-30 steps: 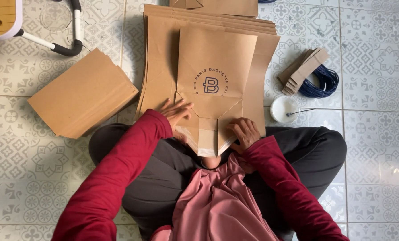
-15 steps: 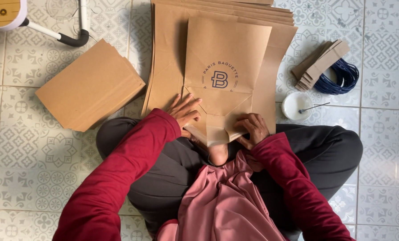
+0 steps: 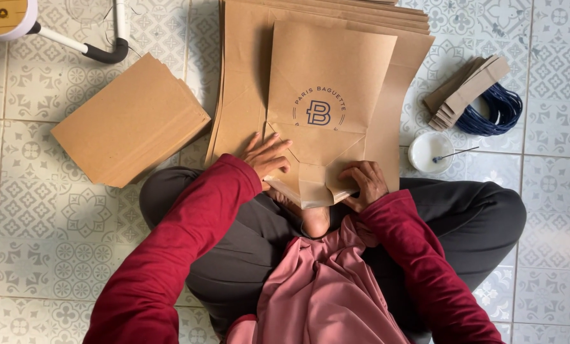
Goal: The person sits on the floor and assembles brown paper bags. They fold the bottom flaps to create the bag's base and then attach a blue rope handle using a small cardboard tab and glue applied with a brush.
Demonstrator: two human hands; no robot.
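The brown paper bag (image 3: 326, 108) lies flat on a stack of paper sheets (image 3: 243, 83), its bottom end toward the lap so both hands reach the folded flaps. The left hand (image 3: 267, 156) presses spread fingers on the left flap, gripping nothing; the right hand (image 3: 363, 185) curls over the right flap, pinning it down.

Matt brown paper bag (image 3: 326, 83) lies over matt paper sheets (image 3: 243, 95) on glossy patterned tiles (image 3: 43, 223).

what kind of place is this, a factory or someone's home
Probably a home or small informal workshop, not a factory. The person sits cross-legged on a patterned tile floor, both hands on a brown paper bag atop a stack of flat bags, with a small white dish and paper strips beside.
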